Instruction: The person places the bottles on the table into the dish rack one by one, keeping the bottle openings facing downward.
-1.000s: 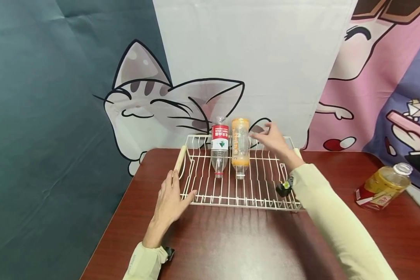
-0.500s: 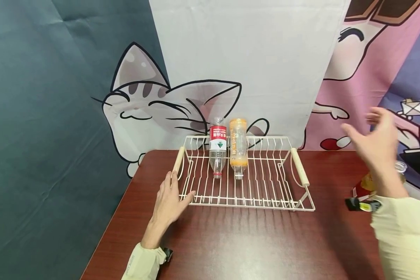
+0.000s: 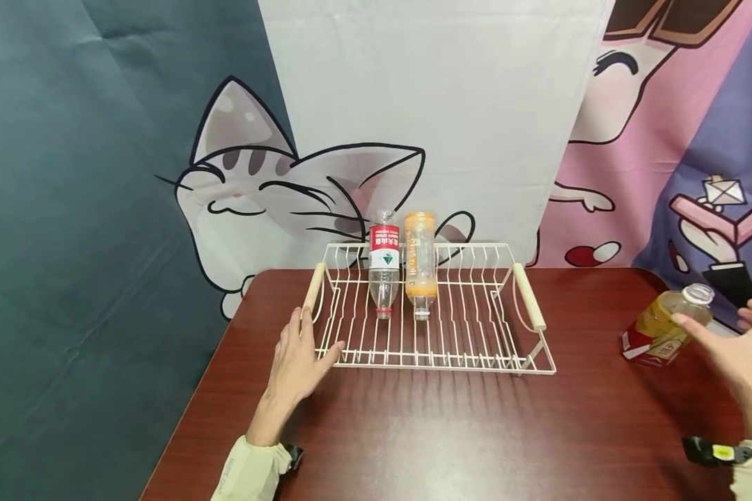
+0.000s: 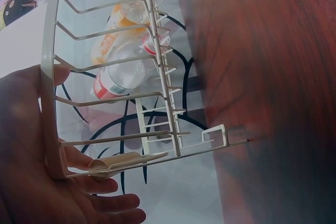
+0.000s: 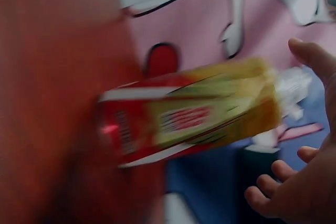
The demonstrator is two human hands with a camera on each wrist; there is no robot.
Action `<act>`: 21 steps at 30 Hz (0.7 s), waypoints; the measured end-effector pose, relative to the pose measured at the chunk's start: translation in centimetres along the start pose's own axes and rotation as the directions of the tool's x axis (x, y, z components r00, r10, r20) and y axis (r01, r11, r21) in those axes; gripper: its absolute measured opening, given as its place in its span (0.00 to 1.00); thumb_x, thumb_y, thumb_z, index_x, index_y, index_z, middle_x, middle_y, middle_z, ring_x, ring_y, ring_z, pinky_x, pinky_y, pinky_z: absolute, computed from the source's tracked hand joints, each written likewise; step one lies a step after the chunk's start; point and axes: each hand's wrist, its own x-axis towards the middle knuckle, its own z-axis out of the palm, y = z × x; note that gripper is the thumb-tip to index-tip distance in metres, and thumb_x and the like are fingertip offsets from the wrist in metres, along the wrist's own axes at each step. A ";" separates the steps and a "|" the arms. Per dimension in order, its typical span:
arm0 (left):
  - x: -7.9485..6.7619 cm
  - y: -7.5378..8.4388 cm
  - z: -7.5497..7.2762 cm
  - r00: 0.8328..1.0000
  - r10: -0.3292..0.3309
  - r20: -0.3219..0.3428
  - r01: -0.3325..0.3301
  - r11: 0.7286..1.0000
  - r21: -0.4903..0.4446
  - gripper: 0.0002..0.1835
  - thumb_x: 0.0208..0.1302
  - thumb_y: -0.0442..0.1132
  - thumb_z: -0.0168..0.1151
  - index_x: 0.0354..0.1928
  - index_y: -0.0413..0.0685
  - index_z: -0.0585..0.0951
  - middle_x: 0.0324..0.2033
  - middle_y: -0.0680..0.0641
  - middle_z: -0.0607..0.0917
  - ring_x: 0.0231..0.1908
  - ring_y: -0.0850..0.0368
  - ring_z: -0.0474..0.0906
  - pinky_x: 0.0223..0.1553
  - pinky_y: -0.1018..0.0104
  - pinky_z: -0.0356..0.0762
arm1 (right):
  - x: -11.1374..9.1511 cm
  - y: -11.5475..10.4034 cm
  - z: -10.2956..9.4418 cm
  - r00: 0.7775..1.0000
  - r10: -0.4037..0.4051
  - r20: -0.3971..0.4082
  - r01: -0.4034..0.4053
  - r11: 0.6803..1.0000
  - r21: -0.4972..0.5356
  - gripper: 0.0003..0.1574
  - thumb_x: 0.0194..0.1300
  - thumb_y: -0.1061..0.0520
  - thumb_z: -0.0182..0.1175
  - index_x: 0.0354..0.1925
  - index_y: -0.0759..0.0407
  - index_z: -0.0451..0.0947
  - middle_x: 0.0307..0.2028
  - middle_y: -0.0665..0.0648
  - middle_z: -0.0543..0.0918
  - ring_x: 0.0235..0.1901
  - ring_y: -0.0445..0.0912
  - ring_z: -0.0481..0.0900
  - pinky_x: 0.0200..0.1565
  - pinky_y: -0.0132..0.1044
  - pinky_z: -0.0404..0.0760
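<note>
- At lower centre we could slide across the bare table (image 3: 439,431)
- Right of centre, we have another lane between the rack (image 3: 413,356) and yellow-labelled bottle (image 3: 654,330)
- Within the rack, we find room between the orange-banded bottle (image 3: 420,261) and right-side handle (image 3: 529,297)
- The red-labelled bottle (image 3: 384,257) leaves us a slim gap there
- Left of centre, the left hand (image 3: 296,365) blocks our near corner

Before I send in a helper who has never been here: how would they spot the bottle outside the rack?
On the brown table, find the white rack and look past its right end. There, near the right hand, stands a bottle with a yellow and red label. Its white top points up, while the red-labelled bottle and orange-banded bottle in the rack point neck down.
</note>
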 end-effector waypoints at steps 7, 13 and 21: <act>-0.1 -0.1 0.0 1.000 -0.013 0.012 0.013 1.000 -0.008 0.53 0.60 0.59 0.65 0.73 0.27 0.55 0.71 0.28 0.57 0.65 0.31 0.60 0.58 0.34 0.64 | -0.5 3.7 2.3 0.987 -0.061 0.148 0.052 0.997 0.064 0.62 0.59 0.54 0.71 0.77 0.51 0.41 0.68 0.58 0.59 0.65 0.41 0.61 0.57 0.17 0.59; -0.1 0.0 -0.1 1.000 -0.012 0.009 0.012 1.000 -0.007 0.53 0.60 0.59 0.65 0.73 0.27 0.55 0.70 0.28 0.57 0.65 0.31 0.60 0.58 0.34 0.64 | -0.4 4.3 3.5 0.986 -0.054 0.158 0.057 0.998 -0.012 0.66 0.55 0.48 0.73 0.78 0.54 0.41 0.67 0.66 0.58 0.66 0.55 0.58 0.67 0.35 0.55; 0.0 0.1 -0.1 1.000 -0.019 0.020 0.019 1.000 -0.009 0.53 0.61 0.60 0.64 0.73 0.27 0.54 0.71 0.29 0.56 0.65 0.31 0.59 0.59 0.34 0.63 | -0.5 4.6 4.1 0.991 0.001 0.136 0.009 0.997 -0.077 0.66 0.57 0.46 0.69 0.77 0.61 0.37 0.70 0.74 0.54 0.67 0.69 0.54 0.69 0.59 0.50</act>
